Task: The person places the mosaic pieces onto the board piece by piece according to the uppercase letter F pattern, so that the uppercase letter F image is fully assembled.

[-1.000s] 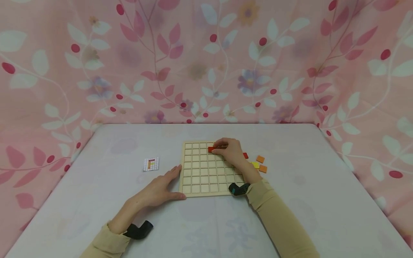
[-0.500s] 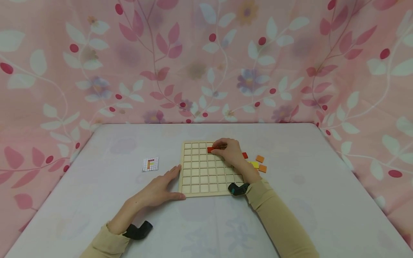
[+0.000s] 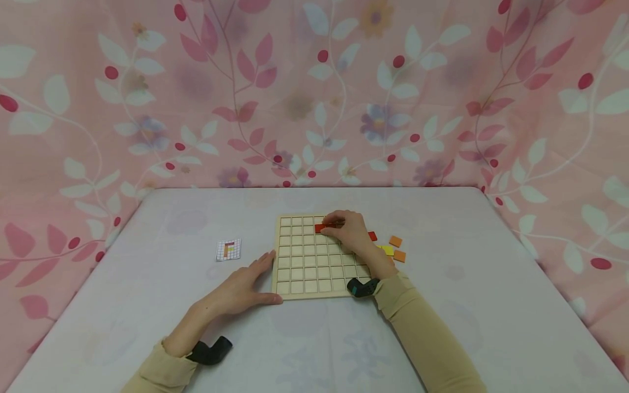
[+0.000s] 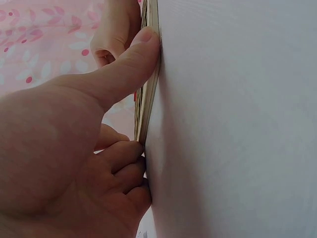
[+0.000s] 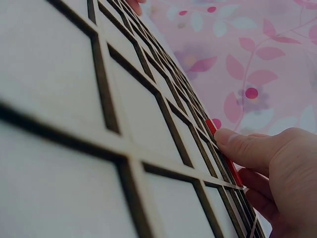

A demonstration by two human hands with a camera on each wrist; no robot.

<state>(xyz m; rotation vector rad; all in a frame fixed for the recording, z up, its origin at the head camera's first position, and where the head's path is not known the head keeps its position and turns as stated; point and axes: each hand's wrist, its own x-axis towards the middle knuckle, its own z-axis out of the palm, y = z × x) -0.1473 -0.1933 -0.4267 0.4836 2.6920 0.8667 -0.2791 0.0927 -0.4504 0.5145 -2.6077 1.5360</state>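
Note:
A pale wooden grid board (image 3: 304, 262) lies on the white table. My right hand (image 3: 351, 232) is over its far right part, thumb and fingers pinching a flat red tile (image 3: 319, 228) at the cells. In the right wrist view the thumb lies on that red tile (image 5: 235, 171), low against the grid ridges. At the board's left side rests my left hand (image 3: 241, 289), fingers stretched along the edge and thumb at the near left corner. The left wrist view shows this thumb (image 4: 131, 62) against the board's side.
Right of the board lie loose tiles: a red one (image 3: 373, 236), yellow (image 3: 387, 250) and orange (image 3: 395, 241), partly hidden by the right wrist. A small printed pattern card (image 3: 228, 250) lies to the left. Behind the table hangs a pink floral cloth (image 3: 295, 109).

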